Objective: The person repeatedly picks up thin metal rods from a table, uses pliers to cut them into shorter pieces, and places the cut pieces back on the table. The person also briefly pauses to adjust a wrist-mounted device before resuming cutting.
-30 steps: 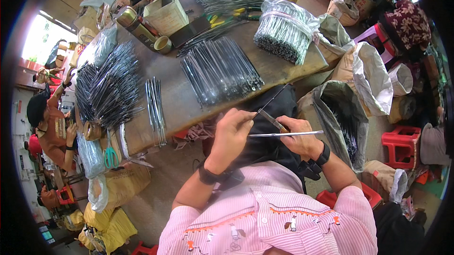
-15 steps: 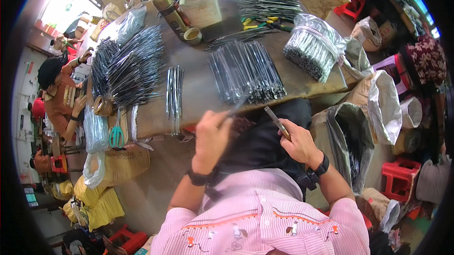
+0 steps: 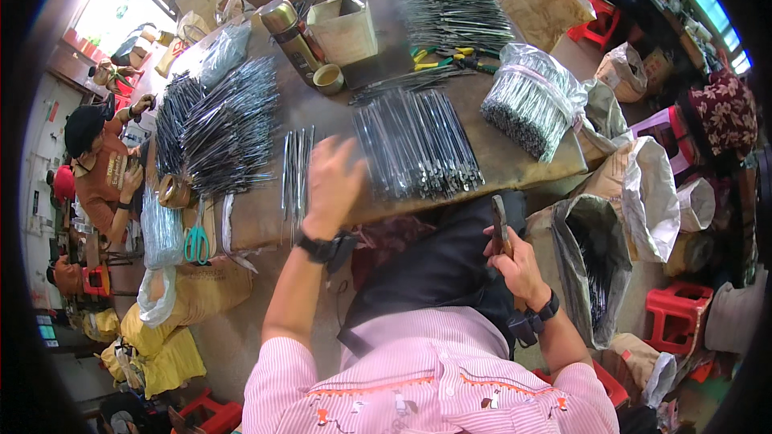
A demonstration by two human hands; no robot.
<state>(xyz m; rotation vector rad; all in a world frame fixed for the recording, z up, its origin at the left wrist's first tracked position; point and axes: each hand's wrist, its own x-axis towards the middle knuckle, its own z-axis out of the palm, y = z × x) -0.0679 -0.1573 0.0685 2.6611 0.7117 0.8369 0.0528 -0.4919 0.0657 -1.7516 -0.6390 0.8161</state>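
Observation:
My left hand (image 3: 331, 193) is over the table's front part, between a small row of thin metal rods (image 3: 297, 172) and a broad spread of dark metal rods (image 3: 418, 144). Its fingers are smeared by motion, so what they hold, if anything, cannot be made out. Held low in front of the table edge, my right hand (image 3: 519, 269) is closed round a flat metal hand tool (image 3: 500, 225). That tool has a narrow dark blade-like part and a brownish grip; its exact kind is unclear.
Loose rods lie in a big pile (image 3: 229, 124) at left and another pile (image 3: 458, 8) at the back. A plastic-wrapped rod bundle (image 3: 531, 108), pliers (image 3: 454, 57), a flask (image 3: 289, 36) and a bin (image 3: 344, 28) share the table (image 3: 539, 172). Teal scissors (image 3: 196, 242) hang at its left edge.
My left hand has moved forward and to the left, from before the table edge to over the rods. My right hand has shifted slightly right and nearer, its tool now more upright.

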